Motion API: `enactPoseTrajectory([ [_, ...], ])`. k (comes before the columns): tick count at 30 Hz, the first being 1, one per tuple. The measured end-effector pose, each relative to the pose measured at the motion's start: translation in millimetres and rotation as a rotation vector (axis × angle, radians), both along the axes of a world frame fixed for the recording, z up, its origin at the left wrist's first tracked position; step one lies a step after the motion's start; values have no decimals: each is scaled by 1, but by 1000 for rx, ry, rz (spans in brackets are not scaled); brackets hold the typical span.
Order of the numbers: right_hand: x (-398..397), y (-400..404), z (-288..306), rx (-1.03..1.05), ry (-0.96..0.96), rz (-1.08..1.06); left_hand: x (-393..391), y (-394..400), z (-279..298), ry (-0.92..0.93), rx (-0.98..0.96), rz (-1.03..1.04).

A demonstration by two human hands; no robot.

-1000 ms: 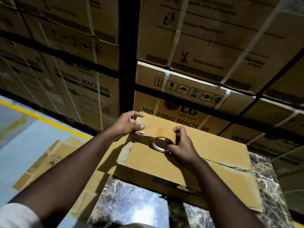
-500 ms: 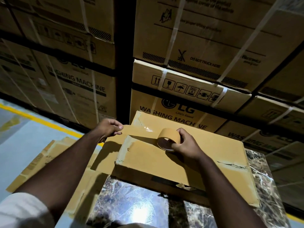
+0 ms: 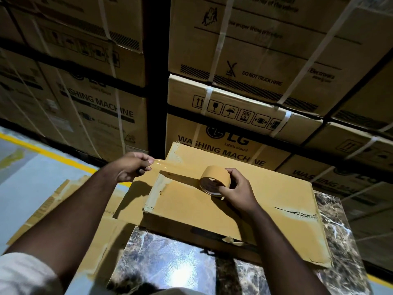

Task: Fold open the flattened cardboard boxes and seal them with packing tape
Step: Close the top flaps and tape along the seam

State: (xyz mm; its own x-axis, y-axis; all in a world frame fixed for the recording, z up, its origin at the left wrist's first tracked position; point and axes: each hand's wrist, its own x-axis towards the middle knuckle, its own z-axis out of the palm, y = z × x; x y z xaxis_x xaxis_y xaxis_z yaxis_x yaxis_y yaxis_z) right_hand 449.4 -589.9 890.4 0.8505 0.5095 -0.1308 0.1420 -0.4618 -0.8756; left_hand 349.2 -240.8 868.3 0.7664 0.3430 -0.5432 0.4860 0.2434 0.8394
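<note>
— While the head view looks down, where does the work stand?

— Sealing is only starting, by the look of it. A box point(image 3: 223, 201) lies across a marbled table point(image 3: 161, 260), its top flaps closed flat. The right hand point(image 3: 238, 191) grips the tape roll point(image 3: 214, 180), fingers curled round it, just over the box top. The left hand point(image 3: 131, 167) pinches the free end of the strip point(image 3: 178, 169) and holds it out past the box's left edge.

— Is the strip stuck down?

— It cannot be told for sure; it runs from the roll to the left hand, seemingly just above the cardboard. It is judged not yet pressed on.

— What is left?

— Laying the strip along the top, pressing it, cutting it. Old torn tape shows at the left end and along a seam at the right. More flat cardboard point(image 3: 63, 201) lies on the floor at the left, so further boxes probably wait. Behind stand strapped cartons point(image 3: 255, 60).
</note>
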Motion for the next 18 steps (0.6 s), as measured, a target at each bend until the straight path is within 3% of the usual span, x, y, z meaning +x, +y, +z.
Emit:
enactPoseTrajectory([
  [7, 0, -6, -9, 56, 83, -78, 2, 1, -14, 65, 40, -45],
  [15, 1, -10, -15, 52, 51, -65, 1, -12, -40, 37, 90, -43],
  [18, -6, -12, -23, 84, 20, -72, 1, -30, -48, -52, 162, 69],
])
